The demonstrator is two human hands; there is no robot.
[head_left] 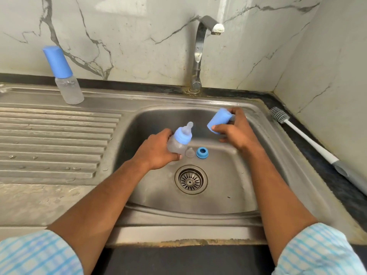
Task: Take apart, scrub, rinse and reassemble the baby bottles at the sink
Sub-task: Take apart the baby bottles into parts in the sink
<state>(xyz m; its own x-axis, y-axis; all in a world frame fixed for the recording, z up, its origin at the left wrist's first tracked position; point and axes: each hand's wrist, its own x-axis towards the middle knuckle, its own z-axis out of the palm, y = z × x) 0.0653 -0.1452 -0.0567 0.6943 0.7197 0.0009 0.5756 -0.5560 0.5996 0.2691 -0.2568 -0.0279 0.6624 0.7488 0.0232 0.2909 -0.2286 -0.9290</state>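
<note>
Over the sink (pixel 264 147), hands hold bottle (pixel 175 143) and cap (pixel 218 120).

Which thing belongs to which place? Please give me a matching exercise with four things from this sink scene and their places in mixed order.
Things:
1. blue cap
2. blue ring
3. bottle brush
4. capped bottle

Places:
A. standing on the drainboard
B. held in the right hand
C. lying on the floor of the sink
D. lying on the counter, right of the sink

Pairs: 1-B, 2-C, 3-D, 4-A.
</note>
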